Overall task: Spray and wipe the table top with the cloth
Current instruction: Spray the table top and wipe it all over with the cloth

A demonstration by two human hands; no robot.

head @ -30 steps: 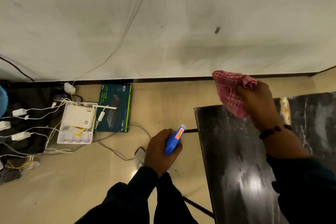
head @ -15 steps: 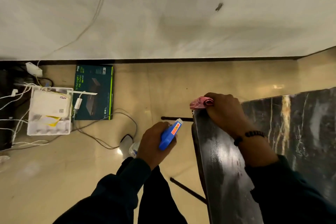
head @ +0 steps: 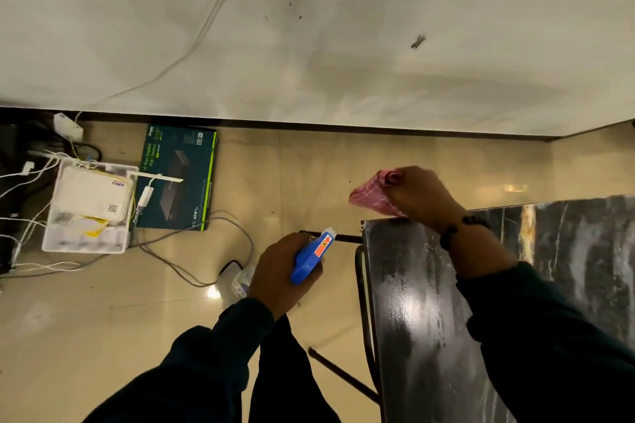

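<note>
Cloth (head: 372,194): gripped by right hand (head: 421,194), swept off table top (head: 412,302) far-left corner.
Left hand (head: 278,271): clasping spray bottle (head: 311,259).
Meaning: corner pass finished.

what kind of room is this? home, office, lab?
Probably an office or home corner used for networking gear. A boxed PoE switch and a white router lie on the tiled floor among loose cables, beside a dark marble table top.
</note>
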